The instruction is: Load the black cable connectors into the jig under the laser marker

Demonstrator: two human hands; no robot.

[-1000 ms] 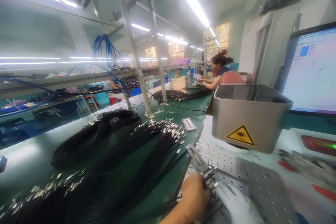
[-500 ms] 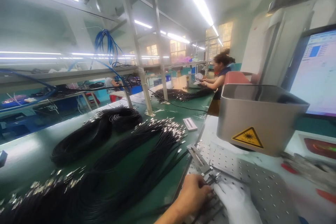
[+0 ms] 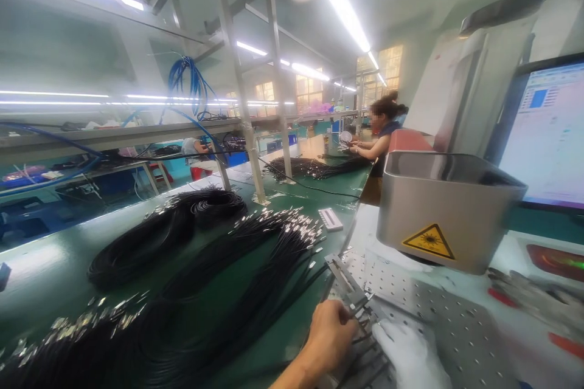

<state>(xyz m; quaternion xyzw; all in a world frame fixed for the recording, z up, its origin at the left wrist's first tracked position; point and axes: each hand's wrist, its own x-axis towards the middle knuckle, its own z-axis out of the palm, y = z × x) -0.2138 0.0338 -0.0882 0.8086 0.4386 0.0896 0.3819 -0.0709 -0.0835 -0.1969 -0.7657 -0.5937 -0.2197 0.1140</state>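
My bare left hand (image 3: 329, 335) rests at the bottom centre, fingers curled onto thin black cables (image 3: 365, 318) with metal tips laid in a small metal fixture (image 3: 345, 282). My right hand (image 3: 410, 355), in a white glove, lies just right of it and presses on the same cables on the perforated metal plate (image 3: 451, 322). What each hand grips is partly hidden. A silver laser housing (image 3: 444, 209) with a yellow warning label stands just behind the plate.
Large bundles of black cables (image 3: 214, 273) with metal ends cover the green bench (image 3: 45, 279) on the left. A monitor (image 3: 547, 134) stands at right, with gloves (image 3: 533, 298) lying below it. Another person (image 3: 381, 127) works farther along the bench. Shelf posts (image 3: 249, 127) rise mid-bench.
The view shifted slightly. My left hand slid a little down and left along the fixture, and the gloved right hand stayed beside it on the cables.
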